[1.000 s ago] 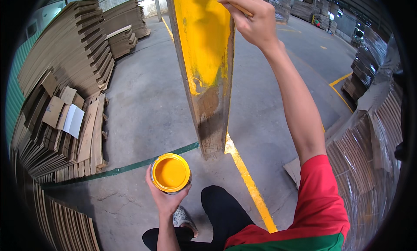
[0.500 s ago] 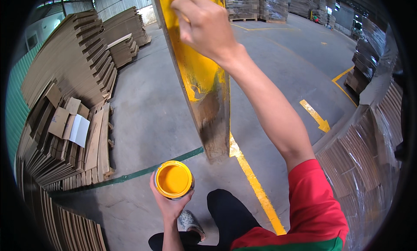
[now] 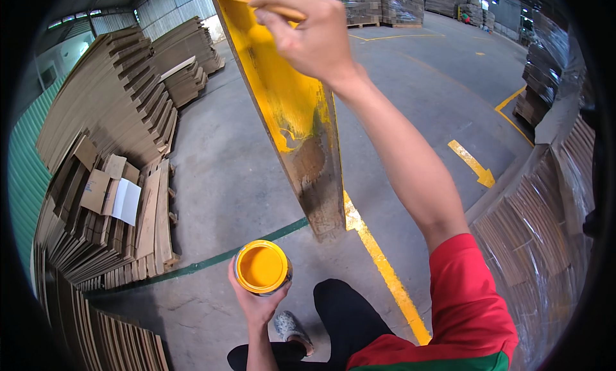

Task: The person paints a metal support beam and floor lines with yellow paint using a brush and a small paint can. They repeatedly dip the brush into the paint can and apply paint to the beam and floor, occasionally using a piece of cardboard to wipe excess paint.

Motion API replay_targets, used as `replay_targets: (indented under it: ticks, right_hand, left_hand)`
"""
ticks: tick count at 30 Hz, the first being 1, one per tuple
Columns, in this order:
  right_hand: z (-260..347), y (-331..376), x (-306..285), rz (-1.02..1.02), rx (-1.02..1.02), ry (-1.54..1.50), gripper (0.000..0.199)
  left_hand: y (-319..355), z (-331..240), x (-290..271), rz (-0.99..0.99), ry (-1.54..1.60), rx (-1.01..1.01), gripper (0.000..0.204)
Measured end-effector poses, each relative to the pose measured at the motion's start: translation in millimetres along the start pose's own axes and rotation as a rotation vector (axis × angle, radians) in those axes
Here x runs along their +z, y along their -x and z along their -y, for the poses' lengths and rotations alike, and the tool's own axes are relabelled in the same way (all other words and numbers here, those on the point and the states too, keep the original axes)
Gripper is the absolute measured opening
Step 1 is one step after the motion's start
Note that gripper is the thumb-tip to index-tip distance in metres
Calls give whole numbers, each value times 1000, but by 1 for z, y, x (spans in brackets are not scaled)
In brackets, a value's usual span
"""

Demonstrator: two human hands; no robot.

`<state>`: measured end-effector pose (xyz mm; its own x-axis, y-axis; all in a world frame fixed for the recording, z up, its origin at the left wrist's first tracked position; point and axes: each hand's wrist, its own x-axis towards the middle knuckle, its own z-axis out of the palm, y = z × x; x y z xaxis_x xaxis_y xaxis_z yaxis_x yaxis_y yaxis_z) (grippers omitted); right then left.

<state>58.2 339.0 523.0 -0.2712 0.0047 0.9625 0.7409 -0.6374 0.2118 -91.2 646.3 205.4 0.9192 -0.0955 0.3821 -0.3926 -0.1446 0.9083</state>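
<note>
Wrapped round an open can of yellow paint (image 3: 263,267), my left hand (image 3: 253,303) holds it upright above the floor, in front of my knee. My right hand (image 3: 314,41) is raised high at the top middle and grips a paintbrush (image 3: 287,12) by its wooden handle. The brush's yellow-smeared tip points left, at the left edge of a steel column (image 3: 282,95). Wet-looking yellow paint covers the column's upper face. Its lower end (image 3: 317,185) is bare, brownish and scuffed, with a ragged paint edge above it.
Stacks of flat cardboard (image 3: 102,101) stand on the left, some on a wooden pallet (image 3: 154,223). Plastic-wrapped cardboard (image 3: 532,236) rises close on the right. The grey floor bears a green line (image 3: 205,263), a yellow line (image 3: 385,271) and a yellow arrow (image 3: 471,162).
My right hand has shifted a little to the right and turned, so the brush handle now shows. The view has moved slightly; the paint can stays in my left hand.
</note>
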Motion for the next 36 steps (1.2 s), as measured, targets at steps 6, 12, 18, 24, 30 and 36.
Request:
replay_targets:
  ticks: [6,12,18,24,30,36]
  right_hand:
    - [1,3,-1,238,-76,179,13]
    - [3,-4,-13,295,-101,167,17]
    - [-4,-2,-6,301,-233,209,24]
    - [3,3,-19,429,-205,448,28]
    - [0,0,-13,387,-288,288,26]
    - [-2,2,-25,427,-196,482,29]
  left_hand:
    - [1,0,-1,6,-16,4,125]
    - [1,-1,-1,-7,11,-2,125]
    - [-1,-2,-1,6,23,0,122]
    - [-1,1,0,6,9,6,124]
    - [-2,2,-1,20,11,-5,125]
    - [-1,2,0,20,8,4,124]
